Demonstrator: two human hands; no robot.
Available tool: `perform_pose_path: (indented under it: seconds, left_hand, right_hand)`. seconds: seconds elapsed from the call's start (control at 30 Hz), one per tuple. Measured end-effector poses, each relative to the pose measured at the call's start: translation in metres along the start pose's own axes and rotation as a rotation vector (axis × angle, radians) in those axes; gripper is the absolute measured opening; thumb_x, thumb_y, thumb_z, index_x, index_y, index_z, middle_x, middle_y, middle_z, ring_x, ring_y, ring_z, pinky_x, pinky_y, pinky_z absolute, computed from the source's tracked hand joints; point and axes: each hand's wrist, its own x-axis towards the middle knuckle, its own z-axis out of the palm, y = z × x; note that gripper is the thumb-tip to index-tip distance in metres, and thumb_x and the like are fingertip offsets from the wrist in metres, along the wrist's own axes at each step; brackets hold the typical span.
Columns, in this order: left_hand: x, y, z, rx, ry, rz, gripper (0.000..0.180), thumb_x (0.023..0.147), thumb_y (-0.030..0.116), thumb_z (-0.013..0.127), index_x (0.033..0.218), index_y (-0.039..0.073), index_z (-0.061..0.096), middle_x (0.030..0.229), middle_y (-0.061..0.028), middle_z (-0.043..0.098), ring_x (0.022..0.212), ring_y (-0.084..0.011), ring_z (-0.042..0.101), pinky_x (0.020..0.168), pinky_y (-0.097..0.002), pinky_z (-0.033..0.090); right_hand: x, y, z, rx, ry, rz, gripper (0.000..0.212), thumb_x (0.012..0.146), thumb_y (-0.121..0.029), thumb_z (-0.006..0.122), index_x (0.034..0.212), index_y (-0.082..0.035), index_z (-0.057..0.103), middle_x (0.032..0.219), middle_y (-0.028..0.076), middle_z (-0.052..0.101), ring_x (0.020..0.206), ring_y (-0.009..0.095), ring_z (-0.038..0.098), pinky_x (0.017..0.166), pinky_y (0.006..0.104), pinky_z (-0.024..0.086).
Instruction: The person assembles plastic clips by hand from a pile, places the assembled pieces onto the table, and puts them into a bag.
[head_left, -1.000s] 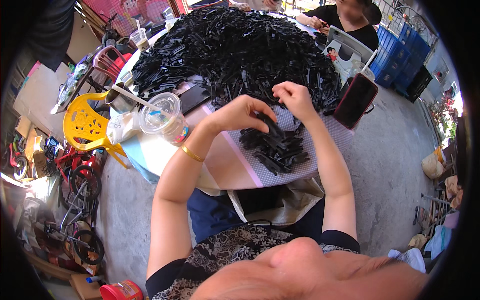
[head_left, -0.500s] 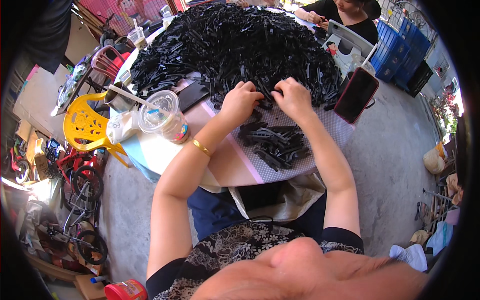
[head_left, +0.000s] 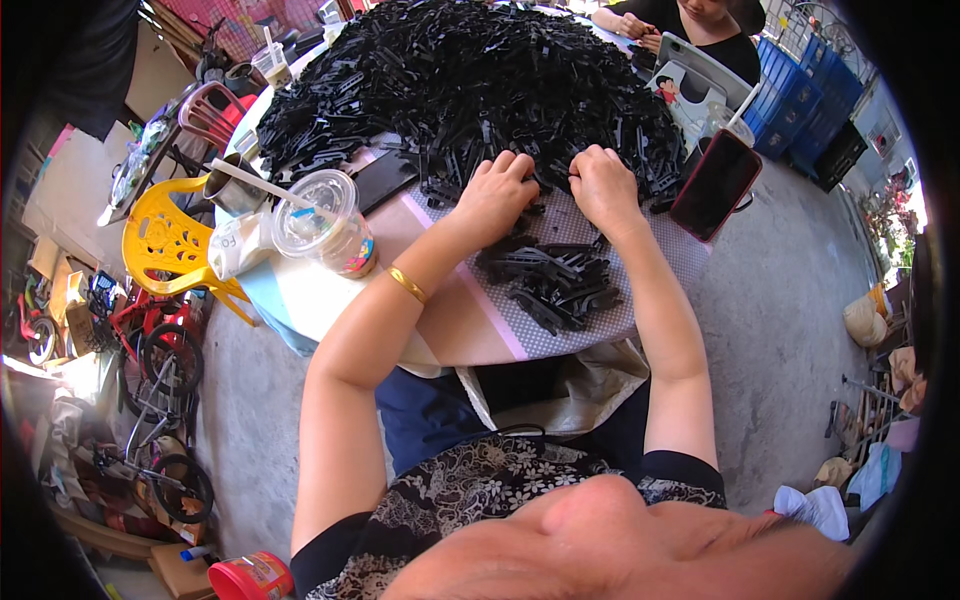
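Note:
A big heap of black plastic strips (head_left: 470, 90) covers the far part of the round table (head_left: 470, 335). My left hand (head_left: 497, 190) and my right hand (head_left: 603, 185) rest side by side at the heap's near edge, fingers curled into the strips. What they grip is hidden by the fingers. A smaller pile of black strips (head_left: 553, 280) lies on the dotted cloth just below my hands. A gold bangle (head_left: 408, 285) sits on my left wrist.
A clear lidded cup with a straw (head_left: 320, 210) stands left of my arm. A red-cased phone (head_left: 715, 185) leans at the table's right edge. Another person (head_left: 690, 20) sits across. A yellow chair (head_left: 165, 240), bicycles and blue crates (head_left: 810, 110) surround the table.
Both hands have moved away from the small pile and up to the edge of the big heap, closing together on the strips there.

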Motion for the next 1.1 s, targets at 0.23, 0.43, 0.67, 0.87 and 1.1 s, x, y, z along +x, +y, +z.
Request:
perform_pose_path:
  seconds: [0.23,0.43,0.67,0.87,1.1]
  left_hand:
    - [0.002,0.005,-0.011,0.171,-0.175,-0.045,0.014,0.070,0.010,0.061,0.083,0.014,0.064,0.111,-0.0037,0.050,0.104,-0.0222,0.044,0.082,-0.0327,0.037]
    - [0.003,-0.005,-0.007,-0.096,0.293,-0.054,0.015,0.071,0.008,0.065,0.085,0.008,0.063,0.114,-0.0084,0.050,0.107,-0.0277,0.044,0.088,-0.0375,0.038]
    - [0.007,-0.006,-0.018,-0.683,0.395,-0.624,0.019,0.080,0.009,0.062,0.093,-0.004,0.056,0.088,-0.0101,0.060,0.070,-0.0162,0.060,0.061,-0.0283,0.049]
    - [0.002,-0.002,-0.022,-1.582,0.276,-0.766,0.028,0.082,0.006,0.059,0.107,-0.002,0.050,0.090,-0.0122,0.058,0.078,-0.0218,0.064,0.072,-0.0310,0.055]
    - [0.002,-0.008,-0.018,-1.966,0.270,-0.785,0.024,0.086,0.007,0.055,0.105,-0.008,0.052,0.096,-0.0138,0.060,0.087,-0.0251,0.063,0.079,-0.0301,0.054]
  right_hand:
    - [0.008,0.004,0.007,0.461,0.102,0.060,0.013,0.081,-0.009,0.059,0.091,-0.001,0.059,0.082,0.008,0.063,0.065,0.020,0.060,0.061,0.0308,0.049]
    - [0.009,-0.005,0.000,1.062,0.146,0.116,0.017,0.084,-0.007,0.055,0.099,-0.001,0.057,0.081,0.006,0.064,0.057,0.008,0.056,0.052,0.0210,0.046]
    - [0.000,-0.018,-0.006,1.066,0.102,0.011,0.020,0.087,-0.007,0.048,0.104,0.000,0.055,0.077,0.007,0.062,0.054,0.008,0.051,0.051,0.0223,0.043]
    - [-0.001,-0.030,-0.010,0.825,0.205,-0.276,0.021,0.087,-0.005,0.050,0.104,-0.003,0.061,0.078,0.008,0.054,0.066,0.015,0.053,0.059,0.0274,0.043]
    - [-0.001,-0.031,-0.008,1.006,0.118,-0.160,0.021,0.082,-0.002,0.056,0.102,-0.002,0.062,0.081,0.007,0.057,0.064,0.015,0.053,0.058,0.0250,0.044]
